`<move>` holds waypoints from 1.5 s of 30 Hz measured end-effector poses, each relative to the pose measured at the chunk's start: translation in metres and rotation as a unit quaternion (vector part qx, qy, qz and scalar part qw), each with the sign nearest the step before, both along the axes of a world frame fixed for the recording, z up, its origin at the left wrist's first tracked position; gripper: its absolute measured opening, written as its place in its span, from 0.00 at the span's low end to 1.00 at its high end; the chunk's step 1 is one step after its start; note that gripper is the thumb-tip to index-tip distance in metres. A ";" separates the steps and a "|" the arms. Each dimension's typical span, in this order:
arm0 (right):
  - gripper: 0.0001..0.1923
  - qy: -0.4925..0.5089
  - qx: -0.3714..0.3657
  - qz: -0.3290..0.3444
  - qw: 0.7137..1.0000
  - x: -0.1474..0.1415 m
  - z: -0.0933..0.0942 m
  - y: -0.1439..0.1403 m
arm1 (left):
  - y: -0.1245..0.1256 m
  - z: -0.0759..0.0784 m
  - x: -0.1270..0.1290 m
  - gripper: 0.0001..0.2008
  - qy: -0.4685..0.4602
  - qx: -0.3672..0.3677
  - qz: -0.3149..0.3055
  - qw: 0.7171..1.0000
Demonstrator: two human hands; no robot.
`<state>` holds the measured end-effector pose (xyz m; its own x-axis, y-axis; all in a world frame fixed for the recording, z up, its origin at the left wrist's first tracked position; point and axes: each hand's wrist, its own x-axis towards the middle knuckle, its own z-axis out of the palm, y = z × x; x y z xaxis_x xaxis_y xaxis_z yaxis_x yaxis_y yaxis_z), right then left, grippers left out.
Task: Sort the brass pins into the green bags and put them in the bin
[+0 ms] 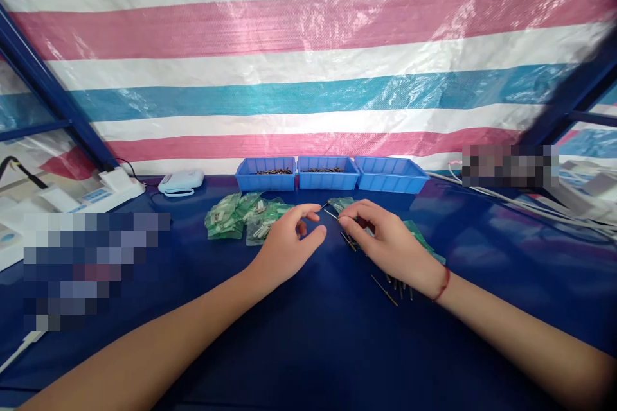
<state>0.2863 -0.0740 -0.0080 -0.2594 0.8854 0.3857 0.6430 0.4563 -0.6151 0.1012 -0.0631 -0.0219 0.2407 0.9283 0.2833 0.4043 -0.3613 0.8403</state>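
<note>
Hands meeting over thin dark metal pins on a dark blue cloth-covered table.

Left hand hovers loosely curled, thumb and forefinger near each other, holding nothing I can make out; right hand pinches one slim pin at its fingertips, more pins lying loose beneath its wrist. This looks like picking a single pin; passing it across calls for a fine fingertip grip. Green plastic packets lie just left, three blue plastic bins behind, bare cloth toward the near edge.
</note>
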 end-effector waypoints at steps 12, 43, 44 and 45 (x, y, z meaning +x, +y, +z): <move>0.19 0.237 -0.227 0.103 0.939 -0.002 0.010 -0.024 | -0.022 0.015 0.008 0.06 -0.102 0.047 -0.025 0.993; 0.13 -0.173 0.165 -0.066 0.969 0.003 0.023 0.100 | 0.004 -0.001 -0.004 0.12 -0.016 0.046 -0.003 0.999; 0.10 -0.192 0.152 -0.032 0.969 -0.001 0.018 0.099 | 0.005 -0.001 -0.005 0.13 -0.021 0.044 0.003 0.999; 0.08 -0.212 0.139 -0.002 0.967 -0.005 0.013 0.096 | 0.006 -0.001 -0.006 0.13 -0.025 0.043 0.007 0.999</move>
